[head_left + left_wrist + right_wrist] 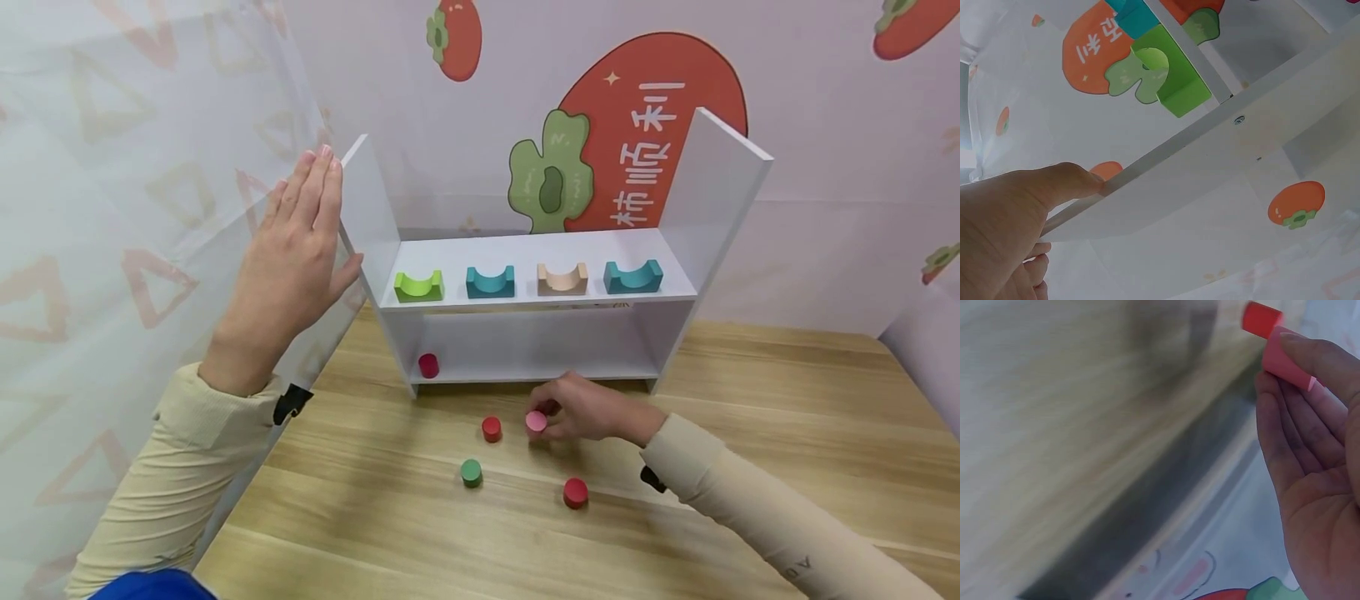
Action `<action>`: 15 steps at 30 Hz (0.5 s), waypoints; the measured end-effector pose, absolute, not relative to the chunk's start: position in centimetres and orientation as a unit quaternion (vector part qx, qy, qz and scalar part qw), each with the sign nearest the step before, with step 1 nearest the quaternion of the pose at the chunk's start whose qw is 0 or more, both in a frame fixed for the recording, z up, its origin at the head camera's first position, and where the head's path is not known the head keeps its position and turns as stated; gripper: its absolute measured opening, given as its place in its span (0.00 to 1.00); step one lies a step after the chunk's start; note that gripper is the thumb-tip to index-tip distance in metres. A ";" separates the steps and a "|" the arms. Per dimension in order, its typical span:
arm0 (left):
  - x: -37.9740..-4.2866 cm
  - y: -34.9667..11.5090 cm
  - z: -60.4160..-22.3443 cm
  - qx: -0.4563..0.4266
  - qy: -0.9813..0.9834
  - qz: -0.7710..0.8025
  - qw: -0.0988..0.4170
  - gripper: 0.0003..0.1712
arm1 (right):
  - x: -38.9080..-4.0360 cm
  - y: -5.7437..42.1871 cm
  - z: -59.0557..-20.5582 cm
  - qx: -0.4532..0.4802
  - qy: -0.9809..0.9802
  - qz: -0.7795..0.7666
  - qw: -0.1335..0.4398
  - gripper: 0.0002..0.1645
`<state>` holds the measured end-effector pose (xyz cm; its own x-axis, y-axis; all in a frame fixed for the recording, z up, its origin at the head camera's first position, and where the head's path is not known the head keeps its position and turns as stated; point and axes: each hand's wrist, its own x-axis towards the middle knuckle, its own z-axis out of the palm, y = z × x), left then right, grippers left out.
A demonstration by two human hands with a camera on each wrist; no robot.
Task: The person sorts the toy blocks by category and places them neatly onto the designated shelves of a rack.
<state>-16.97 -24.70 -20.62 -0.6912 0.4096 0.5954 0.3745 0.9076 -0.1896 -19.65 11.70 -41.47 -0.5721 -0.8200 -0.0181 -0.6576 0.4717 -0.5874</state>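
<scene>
My left hand (288, 250) grips the left side panel of a white shelf (525, 321), thumb (1066, 181) at the panel's edge and fingers along its outer face. Low over the table, my right hand (588, 408) pinches a pink cylinder block (1285, 359) between thumb and fingers. Just left of it a red cylinder (491, 429) stands on the table, with a green cylinder (471, 472) and another red cylinder (575, 492) closer to me. On the lower shelf board, at the left, is a dark red cylinder (428, 365).
Along the upper board sit a lime green notched block (419, 287), a teal one (491, 282), a beige one (562, 280) and a second teal one (633, 277). A printed cloth backdrop (825, 208) hangs behind the wooden table (360, 517).
</scene>
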 end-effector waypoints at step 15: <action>-16.9 -24.7 -20.7 -0.214 -0.918 0.030 0.332 0.59 | -21.9 6.0 -38.9 -0.459 0.838 -0.268 0.120 0.11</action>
<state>-16.89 -24.73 -20.67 -0.6876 0.4125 0.5975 0.3730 0.9067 -0.1968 -21.89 6.03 -38.94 -0.5497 -0.8342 0.0447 -0.7050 0.4346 -0.5604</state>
